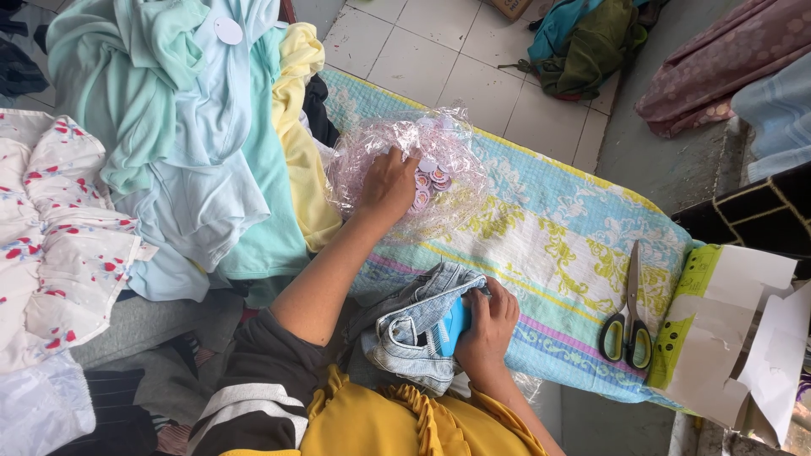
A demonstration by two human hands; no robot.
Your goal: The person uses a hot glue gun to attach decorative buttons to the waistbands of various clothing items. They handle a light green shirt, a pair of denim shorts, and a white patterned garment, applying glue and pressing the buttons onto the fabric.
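Left hand (387, 184): extended forward on a straight forearm, palm down, fingers curled.
Right hand (487, 319): drawn close to the body, fingers closed in a grip.

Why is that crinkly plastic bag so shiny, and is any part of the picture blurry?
In the head view, soft daylight glints off the creases of the clear plastic bag where the left hand reaches in; shadows are faint; the right hand on the denim garment and the scissors look sharp; edges bend slightly, and nothing is badly blurred.
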